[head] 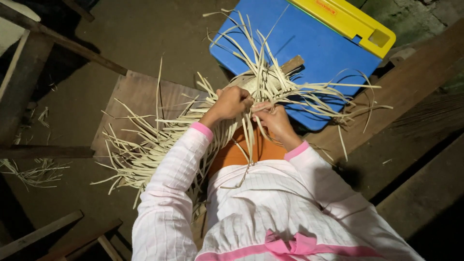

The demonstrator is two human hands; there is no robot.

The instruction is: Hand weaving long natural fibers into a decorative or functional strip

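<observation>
2 hands meet at the centre of a pale woven piece of strips (261, 87) held over the person's lap. The left hand (232, 102) is closed around a bunch of strips; the right hand (271, 117) pinches single strips. Beyond them lies a blue rectangular case (314, 48) with a yellow edge panel (350, 21), partly under the loose strip ends

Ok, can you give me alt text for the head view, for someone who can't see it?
Seen from above, a person's left hand and right hand grip pale strips of a half-woven piece. The loose ends fan out over a wooden board and a blue box.
</observation>
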